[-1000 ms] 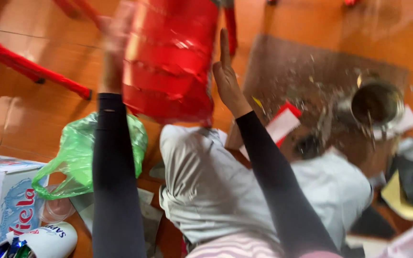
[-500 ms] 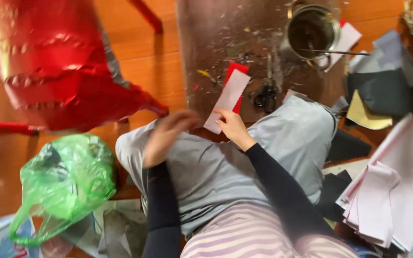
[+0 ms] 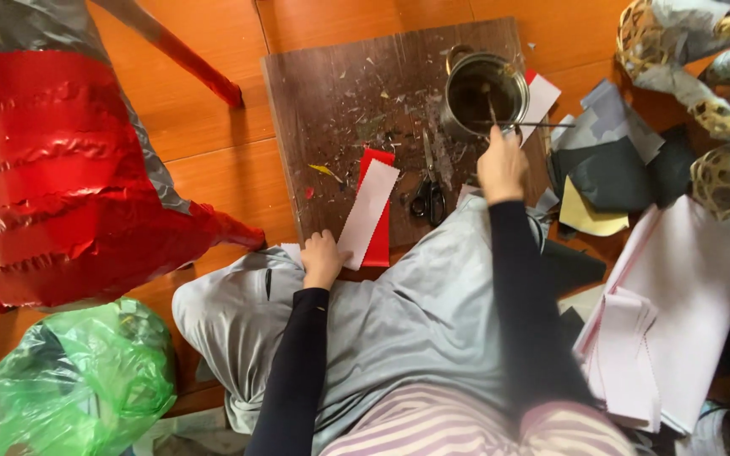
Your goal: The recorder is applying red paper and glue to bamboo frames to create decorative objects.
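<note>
Between both hands, paper strip (image 3: 368,213) touches left hand (image 3: 323,259); right hand (image 3: 502,166) grips brush (image 3: 517,125).

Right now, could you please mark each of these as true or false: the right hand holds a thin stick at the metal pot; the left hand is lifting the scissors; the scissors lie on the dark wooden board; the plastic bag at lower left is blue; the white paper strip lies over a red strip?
1. The right hand holds a thin stick at the metal pot. True.
2. The left hand is lifting the scissors. False: it rests on the lower end of the white paper strip.
3. The scissors lie on the dark wooden board. True.
4. The plastic bag is blue. False: it is green.
5. The white paper strip lies over a red strip. True.
</note>
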